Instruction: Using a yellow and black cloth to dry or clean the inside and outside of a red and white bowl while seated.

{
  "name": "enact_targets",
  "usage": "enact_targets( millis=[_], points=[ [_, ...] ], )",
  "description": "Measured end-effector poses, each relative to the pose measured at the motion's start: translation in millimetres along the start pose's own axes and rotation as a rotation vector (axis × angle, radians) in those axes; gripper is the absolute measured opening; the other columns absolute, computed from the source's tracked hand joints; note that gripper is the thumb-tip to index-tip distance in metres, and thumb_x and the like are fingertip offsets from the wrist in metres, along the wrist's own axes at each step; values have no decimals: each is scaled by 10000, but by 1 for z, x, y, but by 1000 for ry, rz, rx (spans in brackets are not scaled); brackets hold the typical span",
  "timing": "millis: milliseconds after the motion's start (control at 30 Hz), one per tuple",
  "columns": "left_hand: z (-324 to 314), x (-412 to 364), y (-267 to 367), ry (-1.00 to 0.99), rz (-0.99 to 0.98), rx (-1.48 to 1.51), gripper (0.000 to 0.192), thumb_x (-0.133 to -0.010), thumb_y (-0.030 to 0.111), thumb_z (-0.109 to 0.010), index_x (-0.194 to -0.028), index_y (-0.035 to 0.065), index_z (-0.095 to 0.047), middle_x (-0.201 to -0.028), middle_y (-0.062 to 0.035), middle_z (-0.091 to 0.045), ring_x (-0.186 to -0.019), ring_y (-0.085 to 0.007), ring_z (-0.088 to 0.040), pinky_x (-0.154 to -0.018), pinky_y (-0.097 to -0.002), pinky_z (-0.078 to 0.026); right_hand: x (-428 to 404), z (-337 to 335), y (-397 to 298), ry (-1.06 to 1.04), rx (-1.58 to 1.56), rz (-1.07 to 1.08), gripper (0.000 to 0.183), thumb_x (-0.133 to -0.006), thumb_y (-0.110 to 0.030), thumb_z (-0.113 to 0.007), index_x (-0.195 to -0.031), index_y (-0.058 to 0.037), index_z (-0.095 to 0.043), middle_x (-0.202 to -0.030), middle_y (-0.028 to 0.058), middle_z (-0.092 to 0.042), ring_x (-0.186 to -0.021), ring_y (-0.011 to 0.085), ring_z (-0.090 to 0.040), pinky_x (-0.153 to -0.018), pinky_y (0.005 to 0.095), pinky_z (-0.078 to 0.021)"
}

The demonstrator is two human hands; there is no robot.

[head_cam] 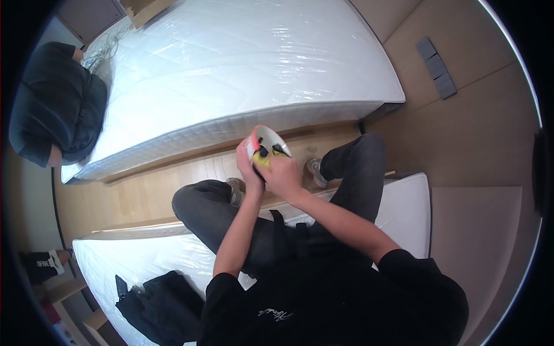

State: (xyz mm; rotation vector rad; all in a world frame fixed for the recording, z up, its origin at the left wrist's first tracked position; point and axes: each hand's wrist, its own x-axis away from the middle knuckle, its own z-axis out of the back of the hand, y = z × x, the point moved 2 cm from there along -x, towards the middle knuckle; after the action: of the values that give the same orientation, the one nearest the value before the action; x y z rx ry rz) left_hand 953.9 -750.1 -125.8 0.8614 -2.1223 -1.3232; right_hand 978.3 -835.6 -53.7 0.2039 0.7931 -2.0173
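Note:
Between my knees my left hand (pixel 249 168) grips the side of a white cup-shaped thing (pixel 272 139) with a pink-red band; I cannot tell exactly what it is. Right against it, my right hand (pixel 283 175) holds a yellow and black cloth-like item (pixel 263 159), partly hidden by my fingers. Some black parts show inside the white thing's opening. Both hands are close together above the wooden floor (pixel 190 166).
A plastic-wrapped mattress (pixel 216 65) lies ahead; I sit on another wrapped mattress (pixel 151 246). Dark clothing (pixel 166 302) and a phone-like black object (pixel 121 285) rest on it. Another person (pixel 60 104) is at the upper left. Cables (pixel 104 47) and a cardboard box (pixel 147 11) lie at the far mattress's edge.

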Motion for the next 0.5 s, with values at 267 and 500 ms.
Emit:
enact_targets(
  millis=[267, 500],
  points=[
    [9, -17, 27, -75, 359, 338, 573, -944, 479, -313, -1256, 20, -454, -1198, -145, -524, -1077, -271, -519, -954, -381, -400, 0, -5, 15, 82, -203, -194, 234, -719, -262, -668, -722, -37, -602, -614, 125, -572, -590, 287, -590, -532, 383, -441],
    [19, -9, 1, -99, 630, 574, 492, -925, 486, -360, -1105, 69, -549, -1044, -74, -616, -945, -212, -587, -834, -359, -479, 4, 5, 3, -37, -56, 254, 215, -627, -226, -694, -659, -70, -548, -608, 72, -552, -571, 243, -579, -522, 351, -447]
  ],
)
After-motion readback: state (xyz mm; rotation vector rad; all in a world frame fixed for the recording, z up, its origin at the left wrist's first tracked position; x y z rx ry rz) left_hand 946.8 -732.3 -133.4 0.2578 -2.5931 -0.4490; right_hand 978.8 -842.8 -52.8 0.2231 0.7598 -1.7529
